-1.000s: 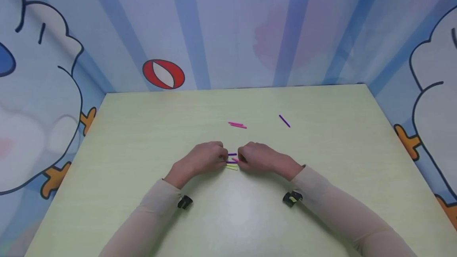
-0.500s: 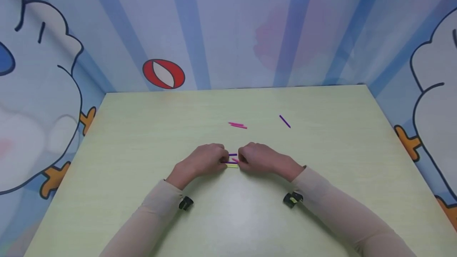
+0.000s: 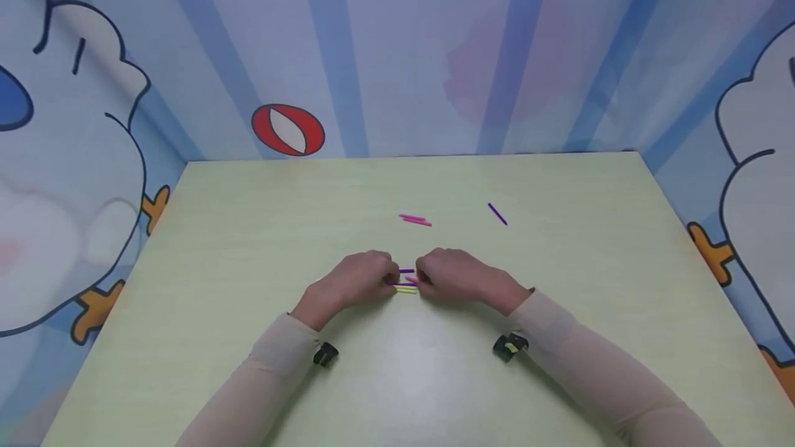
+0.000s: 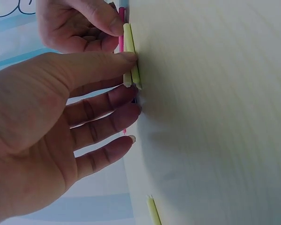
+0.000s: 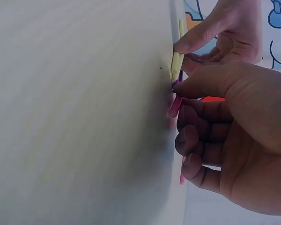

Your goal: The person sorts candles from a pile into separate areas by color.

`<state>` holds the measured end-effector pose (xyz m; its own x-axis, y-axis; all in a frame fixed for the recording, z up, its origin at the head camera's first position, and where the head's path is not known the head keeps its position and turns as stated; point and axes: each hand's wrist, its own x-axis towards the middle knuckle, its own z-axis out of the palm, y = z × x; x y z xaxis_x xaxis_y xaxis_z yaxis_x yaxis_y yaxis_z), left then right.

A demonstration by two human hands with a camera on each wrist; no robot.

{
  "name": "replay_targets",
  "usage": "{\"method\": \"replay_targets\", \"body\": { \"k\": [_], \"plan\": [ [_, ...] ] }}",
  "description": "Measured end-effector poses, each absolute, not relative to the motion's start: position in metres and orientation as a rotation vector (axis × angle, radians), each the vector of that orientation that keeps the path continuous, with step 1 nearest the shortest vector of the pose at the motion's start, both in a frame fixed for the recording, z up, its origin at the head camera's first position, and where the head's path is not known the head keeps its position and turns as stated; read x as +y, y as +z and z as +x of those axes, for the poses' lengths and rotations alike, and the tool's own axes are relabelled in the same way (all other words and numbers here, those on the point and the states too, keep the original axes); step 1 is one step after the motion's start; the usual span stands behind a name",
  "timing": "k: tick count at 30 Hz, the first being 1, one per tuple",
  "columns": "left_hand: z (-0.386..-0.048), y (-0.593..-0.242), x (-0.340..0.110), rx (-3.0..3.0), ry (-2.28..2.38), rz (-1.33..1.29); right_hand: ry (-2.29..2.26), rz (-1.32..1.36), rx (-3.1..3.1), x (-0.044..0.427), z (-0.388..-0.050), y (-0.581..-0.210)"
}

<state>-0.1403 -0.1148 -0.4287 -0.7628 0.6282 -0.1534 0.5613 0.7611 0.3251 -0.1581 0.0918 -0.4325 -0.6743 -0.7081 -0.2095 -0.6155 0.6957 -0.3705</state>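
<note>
Both hands meet over a small group of coloured sticks in the middle of the table. In the head view my left hand [image 3: 363, 280] is left of them, its thumb and index finger pinching a yellow stick [image 4: 128, 75] beside another yellow stick [image 4: 135, 75]. Close on the right, my right hand [image 3: 456, 274] pinches at a pink stick [image 5: 175, 107] with thumb and index finger, its other fingers curled. A purple stick [image 3: 406, 271] lies between the hands, with another purple stick [image 3: 405, 284] nearer me. Fingers hide parts of these sticks.
Two pink sticks [image 3: 415, 220] lie beyond the hands on the pale table [image 3: 279, 212]. Farther right lies a single purple stick [image 3: 497, 214]. One yellow stick [image 4: 153, 210] shows low in the left wrist view. Printed walls [image 3: 410, 54] enclose the table's back and sides.
Both hands stay nearly in place. The near ends of the yellow sticks, fanned apart one second ago, drew together and now show a slight gap. The head view has shifted slightly.
</note>
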Motion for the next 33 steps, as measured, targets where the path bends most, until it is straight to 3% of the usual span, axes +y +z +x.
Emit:
{"method": "replay_targets", "body": {
  "k": [33],
  "plan": [
    [-0.139, -0.434, -0.118, 2.696, 0.431, 0.933, -0.208, -0.953, 2.721, 0.079, -0.230, -0.419]
  ]
}}
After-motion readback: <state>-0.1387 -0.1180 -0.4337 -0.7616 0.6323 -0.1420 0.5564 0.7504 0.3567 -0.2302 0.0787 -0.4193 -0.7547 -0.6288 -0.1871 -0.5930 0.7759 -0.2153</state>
